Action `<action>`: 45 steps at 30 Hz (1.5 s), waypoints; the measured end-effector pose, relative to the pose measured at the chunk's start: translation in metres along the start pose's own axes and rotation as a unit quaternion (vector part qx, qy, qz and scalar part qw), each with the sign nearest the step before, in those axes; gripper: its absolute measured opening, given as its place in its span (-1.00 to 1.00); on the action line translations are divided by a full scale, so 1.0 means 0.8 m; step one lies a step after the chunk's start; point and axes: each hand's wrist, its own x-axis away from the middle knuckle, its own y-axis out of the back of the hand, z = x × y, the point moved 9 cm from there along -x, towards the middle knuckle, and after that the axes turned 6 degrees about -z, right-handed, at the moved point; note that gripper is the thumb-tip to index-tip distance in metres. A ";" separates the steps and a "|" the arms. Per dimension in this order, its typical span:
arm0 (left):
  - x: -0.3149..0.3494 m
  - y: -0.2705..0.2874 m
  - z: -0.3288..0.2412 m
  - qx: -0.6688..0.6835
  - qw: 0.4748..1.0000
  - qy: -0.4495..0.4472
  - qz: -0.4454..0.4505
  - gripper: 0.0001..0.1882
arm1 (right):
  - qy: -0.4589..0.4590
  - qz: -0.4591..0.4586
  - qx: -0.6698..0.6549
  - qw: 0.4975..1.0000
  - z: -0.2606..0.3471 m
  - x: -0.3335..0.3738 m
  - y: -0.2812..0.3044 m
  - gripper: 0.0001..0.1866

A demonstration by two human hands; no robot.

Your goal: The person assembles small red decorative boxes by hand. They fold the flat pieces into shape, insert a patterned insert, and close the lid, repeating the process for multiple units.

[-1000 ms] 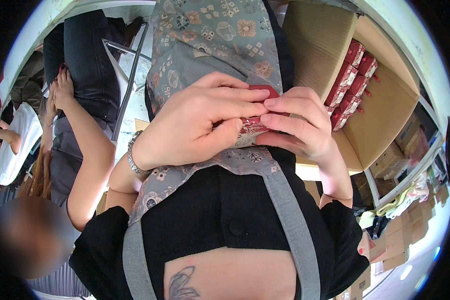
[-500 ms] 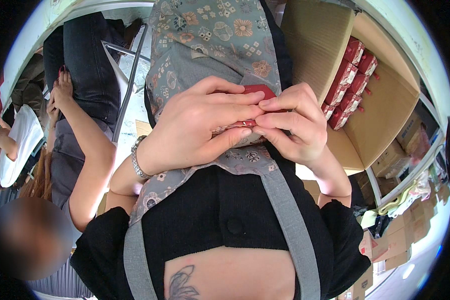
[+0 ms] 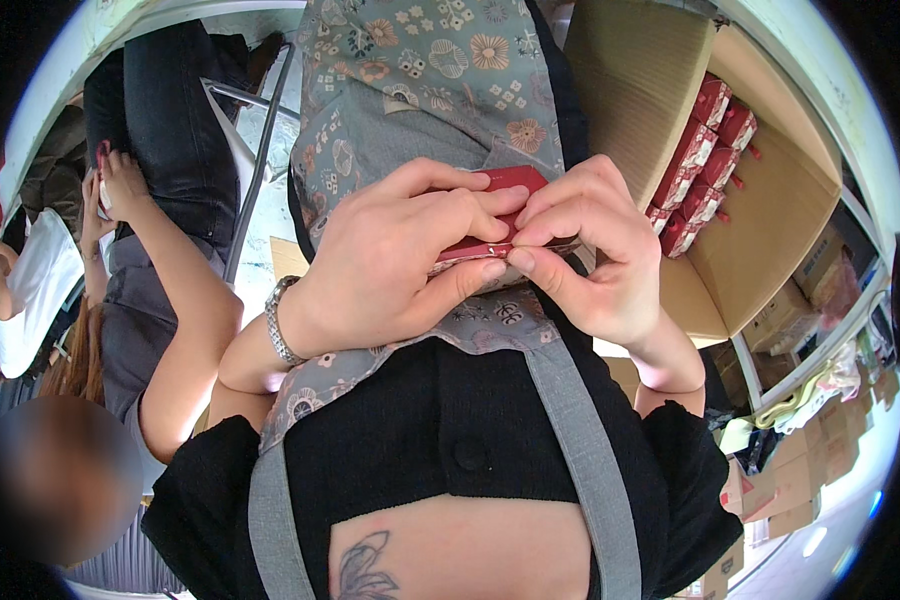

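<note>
A small red box point(image 3: 515, 180) with a patterned side rests over my lap, largely covered by my fingers. My left hand point(image 3: 400, 245) grips it from the left, fingers across its red top and thumb along the near side. With thumb and forefinger, my right hand point(image 3: 595, 245) pinches the near edge of the box beside a tiny pale spot. What that spot is I cannot make out. Under the box lies the floral apron point(image 3: 450, 60).
At the right stands an open cardboard carton point(image 3: 640, 90) with several red patterned boxes point(image 3: 695, 160) inside. A co-worker point(image 3: 170, 130) sits on the left by a metal-legged stand point(image 3: 255, 170). More cartons point(image 3: 800, 470) lie at the lower right.
My left fingers have bent and my right fingers have lifted somewhat, so more of the red top shows. The right thumb and forefinger now pinch at the near edge.
</note>
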 end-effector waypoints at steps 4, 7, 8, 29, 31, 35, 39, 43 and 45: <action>0.000 0.001 0.000 -0.006 1.000 -0.015 -0.008 -0.75 | 0.000 -0.025 0.007 1.000 0.001 0.000 0.000 -0.82; 0.000 0.003 0.004 0.023 1.000 -0.002 -0.018 -0.76 | 0.117 -0.072 0.060 0.989 0.013 0.006 0.002 -0.80; 0.000 0.003 0.003 0.023 0.999 -0.009 -0.020 -0.76 | 0.120 -0.075 0.059 0.988 0.013 0.006 0.002 -0.80; 0.001 0.006 0.000 0.063 0.996 -0.030 -0.058 -0.78 | 0.061 0.025 0.106 0.992 0.023 -0.011 0.002 -0.83; -0.002 0.006 -0.003 0.057 0.996 -0.035 -0.062 -0.80 | 0.047 0.041 0.092 0.994 0.021 -0.014 0.000 -0.84; -0.004 0.006 -0.002 0.063 0.996 -0.013 -0.063 -0.83 | -0.001 0.037 0.023 0.999 0.011 -0.016 -0.001 -0.86; -0.005 0.003 -0.001 0.058 0.995 -0.003 -0.082 -0.84 | -0.071 0.047 -0.029 0.996 -0.002 -0.015 -0.003 -0.88; -0.004 0.002 -0.002 0.058 0.994 -0.027 -0.086 -0.83 | -0.092 0.069 -0.036 0.993 -0.002 -0.016 -0.002 -0.88; -0.005 0.005 -0.001 0.052 0.992 -0.031 -0.108 -0.80 | -0.078 0.071 -0.036 0.994 0.000 -0.019 -0.002 -0.88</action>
